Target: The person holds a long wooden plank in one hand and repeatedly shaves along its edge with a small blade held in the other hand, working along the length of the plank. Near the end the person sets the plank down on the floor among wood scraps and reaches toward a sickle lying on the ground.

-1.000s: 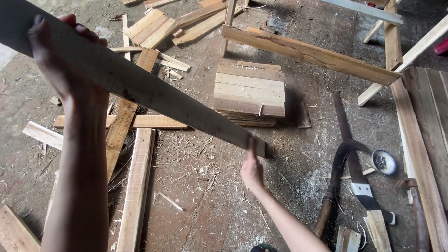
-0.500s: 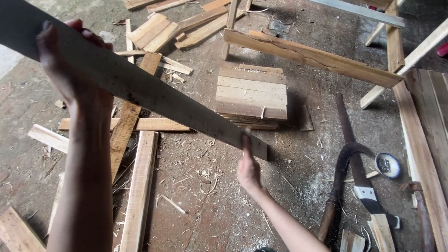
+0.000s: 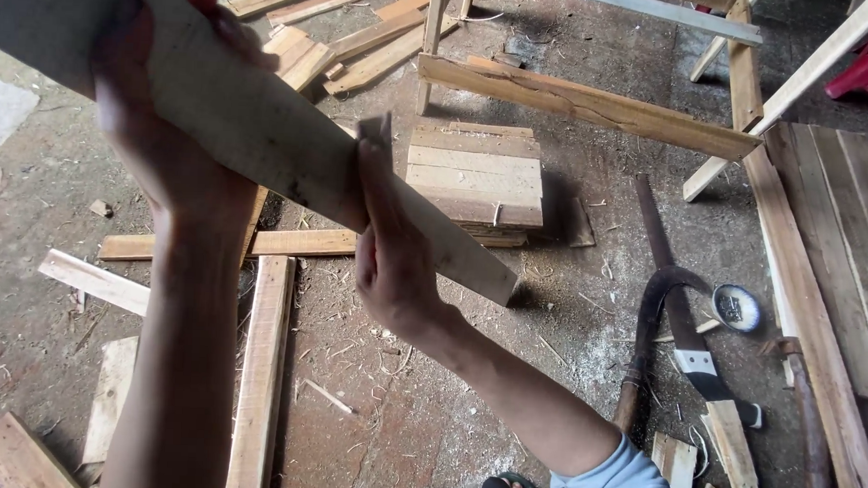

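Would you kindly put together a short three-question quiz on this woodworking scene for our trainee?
1. True or false: both hands grip the long pale board.
2. Which hand is nearer the board's lower free end: A) left hand B) right hand?
3. What lies on the floor directly beyond the board, under the sawhorse rail?

Key
1. True: the left hand wraps the upper part and the right hand clasps it near the middle.
2. B.
3. A stack of short planks.
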